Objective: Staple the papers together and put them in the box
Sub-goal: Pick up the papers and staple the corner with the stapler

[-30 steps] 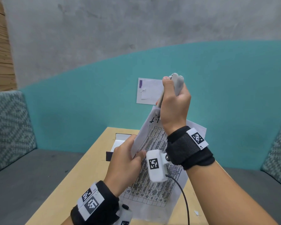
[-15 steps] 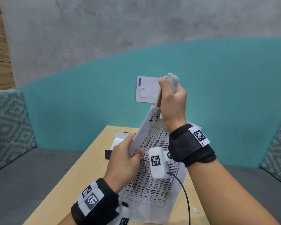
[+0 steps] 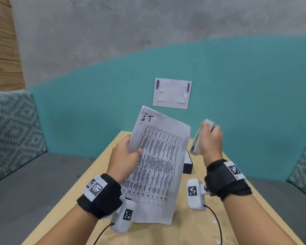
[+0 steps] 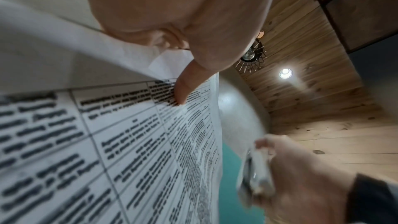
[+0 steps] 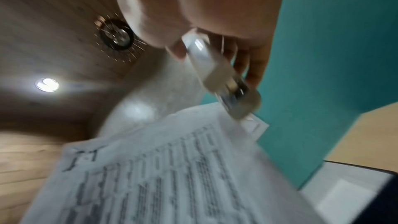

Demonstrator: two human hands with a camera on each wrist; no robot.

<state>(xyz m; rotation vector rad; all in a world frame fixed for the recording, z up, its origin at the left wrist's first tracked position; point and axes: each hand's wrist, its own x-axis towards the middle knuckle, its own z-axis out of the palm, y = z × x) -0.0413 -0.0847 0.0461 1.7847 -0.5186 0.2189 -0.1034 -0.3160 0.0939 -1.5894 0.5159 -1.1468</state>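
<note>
My left hand (image 3: 126, 153) holds the printed papers (image 3: 157, 160) by their left edge, thumb on the front, tilted up over the table. In the left wrist view the thumb (image 4: 185, 88) presses on the table of text on the papers (image 4: 133, 151). My right hand (image 3: 210, 140) grips a pale grey stapler (image 3: 199, 138) to the right of the papers, clear of them. The right wrist view shows the stapler (image 5: 219, 76) just above the papers' top corner (image 5: 249, 125). The dark box (image 3: 187, 163) with a white inside lies on the table behind the papers, mostly hidden.
The wooden table (image 3: 201, 223) runs forward between grey bench seats (image 3: 34, 183). A white sheet (image 3: 172, 93) is taped to the teal wall. Cables hang from both wrist cameras over the table.
My right hand took the stapler off the papers' top corner and moved down and right. The papers tipped flatter, facing me, and my left hand shifted right.
</note>
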